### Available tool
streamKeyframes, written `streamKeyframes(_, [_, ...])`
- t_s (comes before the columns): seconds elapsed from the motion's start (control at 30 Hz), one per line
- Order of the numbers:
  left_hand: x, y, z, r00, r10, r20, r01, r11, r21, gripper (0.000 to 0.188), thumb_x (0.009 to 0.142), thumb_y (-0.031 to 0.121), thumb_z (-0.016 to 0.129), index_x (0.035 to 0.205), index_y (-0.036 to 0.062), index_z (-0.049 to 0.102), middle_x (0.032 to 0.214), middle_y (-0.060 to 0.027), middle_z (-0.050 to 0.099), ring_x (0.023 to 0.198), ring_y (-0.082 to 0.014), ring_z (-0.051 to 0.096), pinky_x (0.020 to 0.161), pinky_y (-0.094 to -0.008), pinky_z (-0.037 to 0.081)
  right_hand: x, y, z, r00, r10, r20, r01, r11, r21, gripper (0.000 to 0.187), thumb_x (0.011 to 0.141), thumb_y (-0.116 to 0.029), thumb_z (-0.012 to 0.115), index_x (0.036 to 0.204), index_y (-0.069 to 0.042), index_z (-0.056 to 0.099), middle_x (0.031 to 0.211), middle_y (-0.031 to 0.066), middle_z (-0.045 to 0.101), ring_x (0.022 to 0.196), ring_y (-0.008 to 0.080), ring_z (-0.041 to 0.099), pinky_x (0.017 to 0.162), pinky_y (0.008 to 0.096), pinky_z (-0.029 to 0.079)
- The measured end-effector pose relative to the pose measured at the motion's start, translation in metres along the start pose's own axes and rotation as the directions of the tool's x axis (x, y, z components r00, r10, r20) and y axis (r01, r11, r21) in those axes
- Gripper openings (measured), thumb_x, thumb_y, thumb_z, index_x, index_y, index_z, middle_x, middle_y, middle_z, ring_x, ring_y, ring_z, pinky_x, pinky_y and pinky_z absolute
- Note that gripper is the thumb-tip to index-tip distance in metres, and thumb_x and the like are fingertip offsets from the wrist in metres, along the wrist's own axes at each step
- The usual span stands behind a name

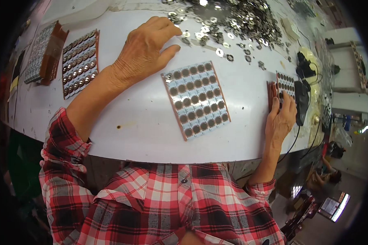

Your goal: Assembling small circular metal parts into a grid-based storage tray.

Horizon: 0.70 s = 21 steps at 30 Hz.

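Note:
A flat circuit board panel (pixel 197 100) lies in front of me, pale with brown edges and rows of dark round spots. One small metal piece (pixel 168 77) sits at its upper left corner. Beyond that corner, my left hand (pixel 147 47) hovers or rests beside the loose round metal parts (pixel 249 22), thumb and fingers apart, with nothing visible between them. At the right, my right hand (pixel 281 118) has its thumb and fingers closed on the near edge of a stack of similar panels (pixel 285 83). Its fingertips are partly hidden there.
To the left lies a panel covered with round metal parts (pixel 80 63), beside a tall stack of filled panels (pixel 43 55). A black device (pixel 302 98) with cables stands right of the panel stack. The white table's (pixel 151 139) near edge meets my shirt. A person (pixel 327 177) is in the right background.

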<state>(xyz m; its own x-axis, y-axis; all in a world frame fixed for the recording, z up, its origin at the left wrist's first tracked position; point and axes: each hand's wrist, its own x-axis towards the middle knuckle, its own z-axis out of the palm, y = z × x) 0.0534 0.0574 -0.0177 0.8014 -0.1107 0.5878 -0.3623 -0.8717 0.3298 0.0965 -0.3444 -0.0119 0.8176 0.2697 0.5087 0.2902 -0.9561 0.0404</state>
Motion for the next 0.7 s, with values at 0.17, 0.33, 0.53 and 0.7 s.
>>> streamKeyframes(0.17, [0.013,0.010,0.013,0.996,0.090,0.027,-0.090,0.996,0.000,0.025,0.082,0.005,0.074,0.107,0.0058,0.070,0.105,-0.0107,0.066,0.101,-0.0296,0.066,0.083,-0.0409,0.056,-0.007,0.005,0.003,0.996,-0.064,-0.060,0.063,0.998,-0.010,0.044,0.094,-0.025,0.073,0.130,-0.001,0.064,0.125,0.0200,0.064,0.117,0.0394,0.060,0.101,0.0498,0.046])
streamKeyframes(0.33, [0.044,0.029,0.033,0.986,0.138,0.094,-0.127,0.985,-0.112,0.019,0.083,0.007,0.072,0.101,0.0075,0.074,0.099,-0.0107,0.065,0.098,-0.0303,0.066,0.083,-0.0436,0.055,0.002,0.014,0.019,0.991,-0.104,-0.088,0.105,0.994,0.014,0.049,0.093,-0.028,0.075,0.132,-0.002,0.063,0.126,0.0204,0.064,0.119,0.0402,0.060,0.104,0.0499,0.043])
streamKeyframes(0.53, [0.072,0.029,0.061,0.952,0.237,0.195,-0.222,0.970,-0.095,0.011,0.083,0.011,0.070,0.093,0.0087,0.071,0.093,-0.0079,0.064,0.094,-0.0291,0.066,0.081,-0.0444,0.053,0.012,-0.021,-0.013,0.990,-0.104,-0.094,0.121,0.973,0.198,0.046,0.093,-0.026,0.075,0.130,-0.001,0.064,0.127,0.0203,0.065,0.118,0.0369,0.062,0.100,0.0461,0.048])
streamKeyframes(0.7, [0.052,0.025,0.045,0.962,0.126,0.240,-0.096,0.986,-0.133,0.003,0.080,0.009,0.063,0.081,0.0057,0.064,0.091,-0.0106,0.066,0.084,-0.0329,0.067,0.073,-0.0450,0.053,0.026,-0.067,-0.028,0.978,-0.136,0.160,-0.016,0.708,0.706,0.028,0.093,-0.014,0.075,0.115,0.003,0.072,0.105,0.0145,0.075,0.099,0.0220,0.072,0.090,0.0333,0.054])
